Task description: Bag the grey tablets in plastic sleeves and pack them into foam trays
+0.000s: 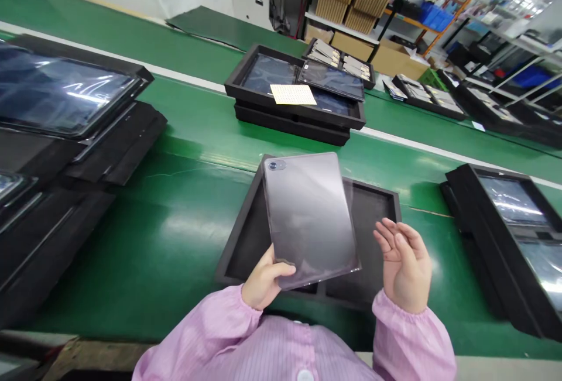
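Observation:
My left hand grips the bottom left corner of a grey tablet, held back side up with its camera at the top left. The tablet is wrapped in clear film and hovers over an empty black foam tray on the green belt. My right hand is open, palm up with fingers loosely curled, just right of the tablet's lower edge and apart from it. Both arms wear pink sleeves.
Black trays holding film-covered tablets are stacked at the left and at the right. Farther back on the belt stands another tray stack with a yellow sheet on top. Shelves with cardboard boxes line the far side.

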`<act>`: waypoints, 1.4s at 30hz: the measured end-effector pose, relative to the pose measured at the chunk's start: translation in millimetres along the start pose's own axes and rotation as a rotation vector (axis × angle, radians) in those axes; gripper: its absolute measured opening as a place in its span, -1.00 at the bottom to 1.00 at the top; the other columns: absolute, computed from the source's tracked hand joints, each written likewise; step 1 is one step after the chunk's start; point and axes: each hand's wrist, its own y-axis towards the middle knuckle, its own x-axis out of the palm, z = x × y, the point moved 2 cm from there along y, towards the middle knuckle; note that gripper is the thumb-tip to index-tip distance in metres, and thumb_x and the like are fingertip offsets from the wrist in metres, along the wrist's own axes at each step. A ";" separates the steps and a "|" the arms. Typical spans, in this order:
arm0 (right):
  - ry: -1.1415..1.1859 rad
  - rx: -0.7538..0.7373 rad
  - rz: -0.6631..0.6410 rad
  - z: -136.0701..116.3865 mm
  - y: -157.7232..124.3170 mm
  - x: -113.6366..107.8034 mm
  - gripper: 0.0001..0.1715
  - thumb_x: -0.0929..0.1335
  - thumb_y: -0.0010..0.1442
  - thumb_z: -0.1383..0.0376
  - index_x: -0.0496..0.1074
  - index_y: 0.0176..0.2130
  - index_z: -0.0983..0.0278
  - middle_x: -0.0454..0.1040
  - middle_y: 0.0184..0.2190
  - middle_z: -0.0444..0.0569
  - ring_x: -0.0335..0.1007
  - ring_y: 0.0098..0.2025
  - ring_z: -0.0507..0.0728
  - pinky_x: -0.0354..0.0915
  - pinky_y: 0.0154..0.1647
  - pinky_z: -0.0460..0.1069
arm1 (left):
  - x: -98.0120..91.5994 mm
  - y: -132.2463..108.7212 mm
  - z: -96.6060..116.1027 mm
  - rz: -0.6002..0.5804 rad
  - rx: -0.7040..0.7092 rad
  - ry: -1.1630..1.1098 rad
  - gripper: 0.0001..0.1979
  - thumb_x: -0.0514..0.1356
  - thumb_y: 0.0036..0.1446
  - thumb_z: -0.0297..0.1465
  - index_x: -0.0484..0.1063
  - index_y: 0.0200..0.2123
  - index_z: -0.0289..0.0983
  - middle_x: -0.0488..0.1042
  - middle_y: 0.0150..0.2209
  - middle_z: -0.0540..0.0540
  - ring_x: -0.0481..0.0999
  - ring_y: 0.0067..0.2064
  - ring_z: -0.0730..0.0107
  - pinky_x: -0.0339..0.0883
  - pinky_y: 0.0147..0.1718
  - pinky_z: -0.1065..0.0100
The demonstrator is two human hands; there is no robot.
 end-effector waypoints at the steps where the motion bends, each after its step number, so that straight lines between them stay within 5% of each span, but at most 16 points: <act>1: -0.018 0.016 0.004 4.9 -1.6 -3.8 -0.67 0.58 0.01 0.13 0.57 -0.24 0.21 0.68 -0.21 0.03 0.66 -0.16 0.23 0.56 -0.16 0.11 | 1.1 -0.6 1.8 0.012 -0.010 0.007 -0.50 0.38 -0.35 -0.59 0.53 -0.20 -0.23 0.65 -0.34 -0.02 0.62 -0.26 0.23 0.41 -0.30 0.34; 7: -0.039 0.390 -0.268 35.3 -38.1 3.1 -0.40 0.59 -0.06 -0.02 0.59 -0.09 0.23 0.67 -0.09 0.14 0.60 0.01 0.36 0.51 0.01 0.23 | 1.6 -1.0 6.7 0.043 -0.037 0.077 -0.38 0.39 -0.40 -0.53 0.54 -0.10 -0.20 0.67 -0.28 -0.05 0.64 -0.18 0.14 0.44 -0.31 0.33; 10: -0.015 0.416 -0.319 32.8 -50.5 10.3 -0.41 0.58 -0.06 0.00 0.60 -0.09 0.25 0.68 -0.13 0.11 0.62 -0.03 0.38 0.54 -0.01 0.24 | 1.3 0.5 5.6 0.007 -0.013 0.169 -0.28 0.41 -0.34 -0.45 0.52 0.05 -0.22 0.68 -0.18 -0.11 0.64 -0.06 0.02 0.50 -0.16 0.23; 14: -0.186 0.235 -0.289 12.0 -56.2 8.1 -0.47 0.47 0.14 0.10 0.53 0.07 0.25 0.66 -0.02 0.07 0.61 0.03 0.32 0.52 0.09 0.22 | 4.4 5.5 2.1 -0.102 0.098 0.383 -0.26 0.45 -0.18 -0.27 0.48 0.15 -0.26 0.59 0.11 -0.26 0.48 0.24 -0.17 0.37 0.21 0.01; 17: -0.376 -0.067 -0.321 -5.5 -68.1 9.6 -0.47 0.35 0.31 0.25 0.41 0.24 0.26 0.55 0.17 0.08 0.50 0.21 0.25 0.44 0.24 0.15 | 1.9 6.9 5.2 -0.008 0.288 0.546 -0.03 0.45 -0.14 -0.17 0.24 0.36 -0.16 0.24 0.42 -0.25 0.16 0.46 -0.11 0.14 0.39 -0.01; 20: -0.464 -0.311 -0.577 -13.4 -87.3 23.8 -0.30 0.32 0.33 0.37 0.21 0.40 0.25 0.38 0.33 0.10 0.33 0.35 0.21 0.33 0.34 0.09 | -3.0 -0.5 18.0 0.028 0.414 0.593 0.04 0.41 -0.06 -0.04 0.10 0.43 -0.12 0.11 0.48 -0.23 0.07 0.50 -0.04 0.12 0.40 0.01; 24: -0.371 -0.417 -1.198 -16.7 -105.1 45.1 -0.37 0.36 0.30 0.31 0.37 0.32 0.36 0.41 0.28 0.18 0.40 0.29 0.25 0.34 0.30 0.03 | -14.6 -15.8 48.3 0.129 0.347 0.407 -0.12 0.29 -0.02 0.19 0.40 0.25 -0.21 0.48 0.26 -0.26 0.43 0.30 -0.15 0.41 0.21 0.02; 26: -0.316 -0.382 -1.327 -19.6 -101.7 44.8 -0.47 0.32 0.35 0.27 0.45 0.25 0.38 0.52 0.18 0.16 0.52 0.19 0.21 0.40 0.22 -0.02 | -20.8 -20.6 63.6 0.260 0.268 0.416 -0.20 0.41 -0.09 0.05 0.48 0.18 -0.24 0.62 0.08 -0.22 0.58 0.14 -0.12 0.53 0.08 0.09; 28: -0.346 -0.362 -1.210 -21.7 -87.7 33.6 -0.51 0.32 0.35 0.30 0.49 0.22 0.31 0.59 0.11 0.09 0.58 0.13 0.17 0.45 0.18 -0.02 | -24.4 -21.4 75.0 0.329 0.215 0.471 -0.25 0.49 -0.16 -0.17 0.50 0.14 -0.24 0.68 -0.05 -0.17 0.65 0.02 -0.03 0.58 -0.06 0.19; 32: -0.495 -0.255 -0.604 -11.7 -42.4 -23.2 -0.62 0.41 0.24 0.28 0.61 0.05 0.16 0.66 -0.01 0.00 0.63 0.04 0.23 0.49 0.17 0.14 | -25.7 -9.8 81.7 0.334 0.217 0.501 -0.33 0.45 -0.14 -0.24 0.51 0.10 -0.23 0.69 -0.15 -0.14 0.68 -0.05 0.01 0.59 -0.16 0.24; 34: -0.564 -0.130 -0.248 1.9 -20.9 -61.1 -0.59 0.48 0.13 0.13 0.63 -0.02 0.16 0.64 0.02 0.03 0.58 0.09 0.30 0.42 0.24 0.24 | -24.0 0.8 79.4 0.326 0.217 0.571 -0.37 0.42 -0.12 -0.21 0.52 0.07 -0.23 0.67 -0.10 -0.16 0.65 0.03 -0.03 0.57 -0.04 0.16; 36: -0.624 -0.059 -0.033 17.4 -5.9 -93.1 -0.44 0.50 0.03 -0.01 0.60 -0.04 0.21 0.57 0.11 0.14 0.44 0.21 0.40 0.23 0.36 0.37 | -19.4 10.5 76.0 0.329 0.286 0.716 -0.41 0.39 -0.08 -0.17 0.51 0.05 -0.24 0.62 0.04 -0.22 0.53 0.20 -0.07 0.41 0.20 0.09; 39: -0.679 0.024 0.113 38.9 4.0 -121.4 -0.38 0.51 -0.10 -0.12 0.55 -0.19 0.25 0.56 0.02 0.26 0.35 0.24 0.52 0.05 0.39 0.48 | -8.4 14.1 70.1 0.385 0.510 1.063 -0.37 0.29 0.00 -0.15 0.44 0.13 -0.31 0.39 0.30 -0.35 0.21 0.44 -0.11 0.00 0.44 0.05; 42: -0.682 0.109 0.153 53.3 2.6 -127.8 -0.47 0.52 -0.17 -0.08 0.52 -0.30 0.21 0.59 -0.16 0.20 0.48 0.09 0.50 0.22 0.28 0.45 | -5.4 4.3 69.1 0.485 0.735 1.450 -0.25 0.17 0.12 -0.11 0.28 0.28 -0.44 0.09 0.44 -0.49 -0.01 0.51 -0.19 -0.17 0.47 -0.06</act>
